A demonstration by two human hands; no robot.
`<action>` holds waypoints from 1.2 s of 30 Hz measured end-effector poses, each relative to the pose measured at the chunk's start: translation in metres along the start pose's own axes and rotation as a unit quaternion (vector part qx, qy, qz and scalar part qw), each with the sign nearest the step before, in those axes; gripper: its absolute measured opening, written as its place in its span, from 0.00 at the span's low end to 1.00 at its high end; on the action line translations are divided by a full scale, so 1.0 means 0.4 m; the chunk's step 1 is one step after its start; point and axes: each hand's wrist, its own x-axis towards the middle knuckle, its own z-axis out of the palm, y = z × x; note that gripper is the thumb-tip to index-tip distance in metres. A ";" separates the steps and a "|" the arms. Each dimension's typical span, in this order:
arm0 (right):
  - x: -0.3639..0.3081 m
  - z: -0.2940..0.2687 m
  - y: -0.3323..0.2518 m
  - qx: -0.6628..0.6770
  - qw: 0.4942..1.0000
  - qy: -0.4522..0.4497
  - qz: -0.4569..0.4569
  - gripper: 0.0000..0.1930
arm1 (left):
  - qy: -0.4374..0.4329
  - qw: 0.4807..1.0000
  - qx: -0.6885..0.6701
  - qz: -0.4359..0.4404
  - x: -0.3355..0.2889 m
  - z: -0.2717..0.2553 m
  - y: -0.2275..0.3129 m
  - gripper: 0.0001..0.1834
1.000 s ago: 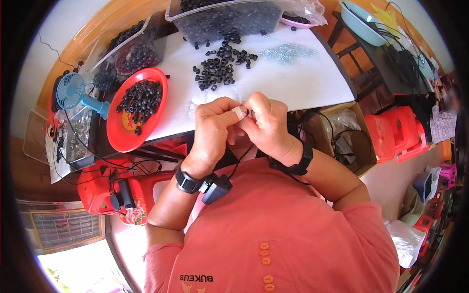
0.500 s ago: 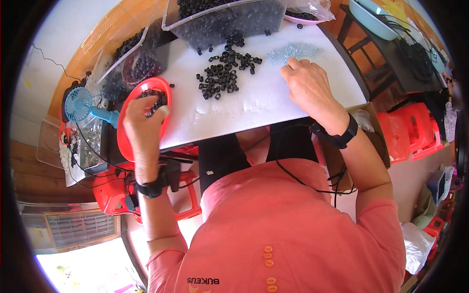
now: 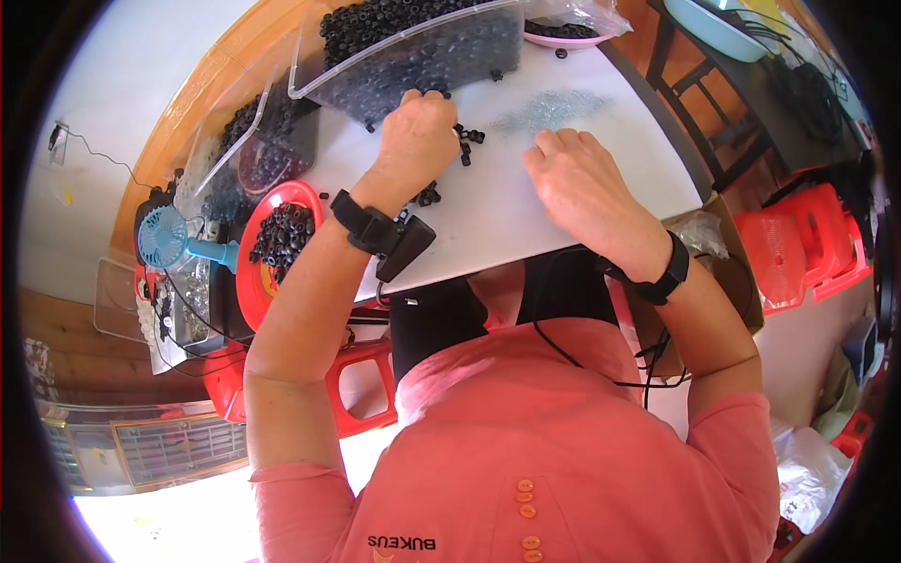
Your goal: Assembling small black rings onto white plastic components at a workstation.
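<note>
Left hand point(image 3: 418, 141) moved from red plate point(image 3: 246, 277) onto black pieces point(image 3: 466, 143).

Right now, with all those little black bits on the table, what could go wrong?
1. The left hand is among loose black rings lying beside the clear bin; a sweep of the wrist might scatter them.
2. The red plate of rings hangs over the edge of the white table, close to the left forearm, so a nudge could tip it.
3. The right hand rests near a patch of tiny bluish-grey parts, and could smear them about.
</note>
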 end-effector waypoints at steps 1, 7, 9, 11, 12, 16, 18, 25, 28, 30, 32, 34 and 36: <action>-0.002 0.000 0.002 0.003 1.000 -0.001 0.004 0.03 | -0.021 1.000 0.015 -0.003 0.009 -0.005 0.006 0.09; -0.005 -0.006 0.008 0.077 0.996 0.040 0.030 0.05 | -0.085 0.996 0.021 -0.020 0.026 -0.024 0.016 0.09; -0.008 -0.003 0.003 0.104 0.992 0.058 0.028 0.07 | -0.067 0.998 0.015 -0.010 0.023 -0.021 0.007 0.09; -0.017 0.015 0.005 0.104 0.991 0.074 0.031 0.07 | -0.117 0.993 0.012 -0.026 0.031 -0.025 0.007 0.09; -0.021 0.022 0.007 0.105 0.990 0.088 0.035 0.08 | -0.114 0.993 0.013 -0.024 0.039 -0.028 0.005 0.09; -0.033 0.029 0.006 0.151 0.980 0.120 0.051 0.09 | -0.129 0.988 -0.075 -0.046 0.042 -0.051 -0.001 0.09; -0.041 0.031 0.008 0.144 0.979 0.139 0.052 0.09 | -0.135 0.980 -0.134 -0.060 0.030 -0.061 0.014 0.09; -0.040 0.029 0.007 0.129 0.981 0.136 0.057 0.08 | -0.040 0.977 -0.210 0.000 -0.050 -0.092 0.084 0.07; -0.041 0.031 0.005 0.120 0.984 0.121 0.046 0.08 | -0.024 0.971 -0.237 0.013 -0.128 -0.078 0.120 0.06; -0.037 0.037 0.005 0.102 0.987 0.119 0.040 0.08 | -0.008 0.966 -0.258 -0.025 -0.174 -0.059 0.149 0.08; -0.039 0.037 0.008 0.116 0.984 0.127 0.035 0.07 | 0.017 0.963 -0.264 -0.054 -0.193 -0.038 0.153 0.09; -0.040 0.036 0.012 0.130 0.982 0.134 0.031 0.07 | 0.068 0.958 -0.268 -0.073 -0.210 -0.027 0.158 0.10; -0.043 0.031 0.014 0.151 0.978 0.141 0.016 0.07 | 0.091 0.960 -0.252 -0.085 -0.231 -0.029 0.162 0.10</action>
